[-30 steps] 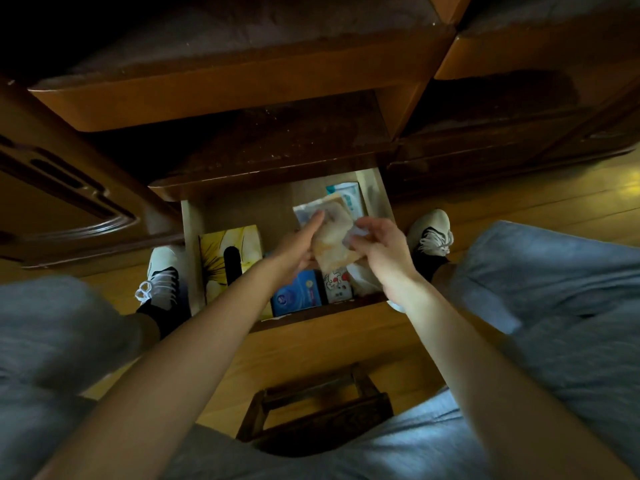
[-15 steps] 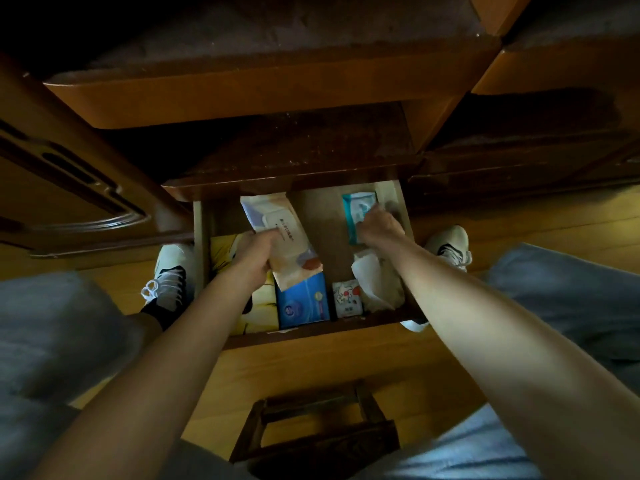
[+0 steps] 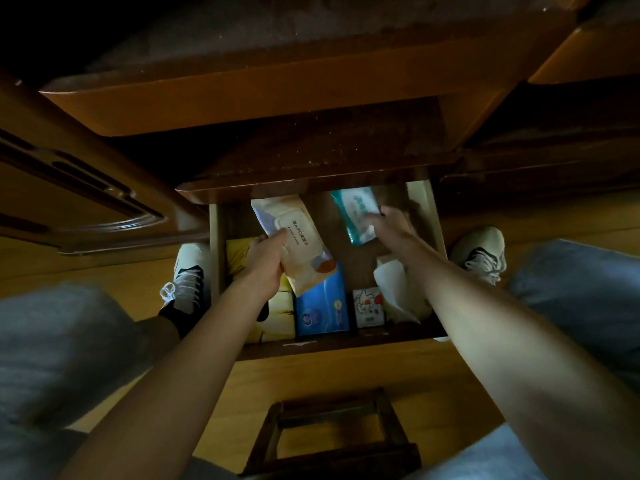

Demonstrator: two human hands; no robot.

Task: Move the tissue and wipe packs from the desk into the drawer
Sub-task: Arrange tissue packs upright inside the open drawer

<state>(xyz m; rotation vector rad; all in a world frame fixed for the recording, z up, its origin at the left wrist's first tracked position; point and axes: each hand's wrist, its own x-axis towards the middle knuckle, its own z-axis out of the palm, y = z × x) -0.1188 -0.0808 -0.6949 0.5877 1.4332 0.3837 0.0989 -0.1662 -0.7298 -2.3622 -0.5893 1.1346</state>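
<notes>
The wooden drawer [image 3: 435, 220] stands pulled open below the desk. My left hand [image 3: 265, 259] grips a beige wipe pack [image 3: 298, 237] with a white lid, held tilted over the drawer's middle. At the back right, my right hand [image 3: 389, 225] rests on a teal wipe pack [image 3: 356, 211] with fingers stretched over it. Lying in the drawer are a yellow tissue box [image 3: 239, 258], a blue pack [image 3: 320, 308], a small white pack with red print [image 3: 367, 306] and loose white tissue [image 3: 394, 289].
The desk's dark underside [image 3: 311, 140] overhangs the drawer's back. My feet in white sneakers [image 3: 188, 275] flank the drawer on the wood floor. A small wooden stool [image 3: 332, 434] stands between my knees, close to me.
My left hand has carried the beige pack deeper toward the drawer's back. My right hand has slid further onto the teal pack at the back right.
</notes>
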